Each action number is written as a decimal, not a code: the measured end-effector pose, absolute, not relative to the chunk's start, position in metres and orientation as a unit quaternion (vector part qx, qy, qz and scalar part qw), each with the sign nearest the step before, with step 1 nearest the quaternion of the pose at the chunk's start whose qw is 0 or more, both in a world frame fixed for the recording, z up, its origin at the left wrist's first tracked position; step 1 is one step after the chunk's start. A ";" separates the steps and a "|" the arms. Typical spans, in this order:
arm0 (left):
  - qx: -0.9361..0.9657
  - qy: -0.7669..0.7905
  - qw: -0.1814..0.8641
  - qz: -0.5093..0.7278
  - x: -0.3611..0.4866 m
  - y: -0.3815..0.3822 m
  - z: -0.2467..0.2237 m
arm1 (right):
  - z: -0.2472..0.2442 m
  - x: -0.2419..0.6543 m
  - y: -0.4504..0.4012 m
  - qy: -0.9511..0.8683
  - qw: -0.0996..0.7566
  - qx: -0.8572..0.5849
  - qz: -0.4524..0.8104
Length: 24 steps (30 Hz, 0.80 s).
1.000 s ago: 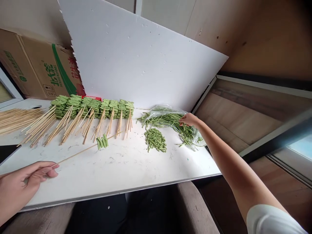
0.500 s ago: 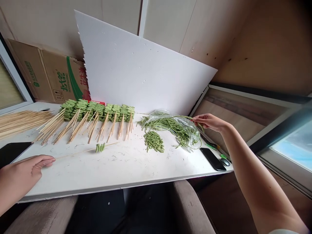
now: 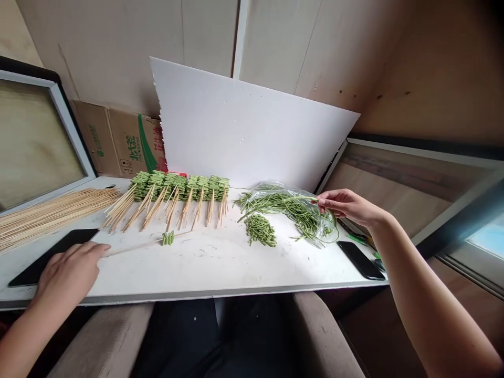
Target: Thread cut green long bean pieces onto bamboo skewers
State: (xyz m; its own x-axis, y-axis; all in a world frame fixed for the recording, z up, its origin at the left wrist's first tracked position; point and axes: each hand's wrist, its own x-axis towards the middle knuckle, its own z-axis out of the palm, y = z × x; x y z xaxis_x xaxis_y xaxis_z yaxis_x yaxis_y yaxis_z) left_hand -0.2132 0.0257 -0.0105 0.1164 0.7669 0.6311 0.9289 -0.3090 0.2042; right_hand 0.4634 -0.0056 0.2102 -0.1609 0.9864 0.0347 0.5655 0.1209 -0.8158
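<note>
My left hand [image 3: 73, 268] is closed on the near end of a thin wooden skewer [image 3: 136, 245], which carries several short green bean pieces [image 3: 168, 238]. With pinched fingers, my right hand [image 3: 346, 206] holds long green beans [image 3: 281, 200] that stretch leftward over the pile. Below them lie more long beans [image 3: 307, 220], partly inside a clear plastic bag [image 3: 328, 231]. A heap of cut bean pieces [image 3: 260, 230] rests on the white table [image 3: 220, 268]. Filled skewers [image 3: 177, 186] stand stacked in a row at the back, sticks pointing toward me.
Bare skewers [image 3: 51, 210] are spread at the left. A black tablet-like object [image 3: 33, 265] lies under my left hand. A dark phone [image 3: 360, 260] is at the right edge. Behind the table are a white board [image 3: 252, 126] and a cardboard box [image 3: 114, 139].
The view has shifted. My right hand has drawn the long beans out of the bag's opening, and their free ends now reach above the cut heap. My left hand still holds the skewer.
</note>
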 end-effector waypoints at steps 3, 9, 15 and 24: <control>-0.741 -0.566 0.208 -0.297 -0.177 0.016 0.022 | 0.197 0.436 -0.008 -0.693 0.311 -0.546 0.354; -0.788 -0.394 0.148 -0.449 -0.065 -0.014 0.097 | 0.175 0.362 -0.007 -0.744 0.313 -0.471 0.355; -0.838 -0.327 0.078 -0.431 0.020 -0.031 0.128 | 0.152 0.275 -0.017 -0.769 0.339 -0.390 0.377; -0.835 -0.347 -0.091 -0.418 0.011 -0.019 0.106 | 0.126 0.228 -0.026 -0.772 0.381 -0.393 0.322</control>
State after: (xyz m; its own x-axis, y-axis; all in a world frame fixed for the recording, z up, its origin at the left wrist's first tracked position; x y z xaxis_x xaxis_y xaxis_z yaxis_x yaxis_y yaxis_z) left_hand 0.0109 -0.0192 0.1064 0.4099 0.6556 0.6341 0.5027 -0.7425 0.4427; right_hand 0.2275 -0.0258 0.1262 -0.4001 0.8530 0.3351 0.3620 0.4829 -0.7973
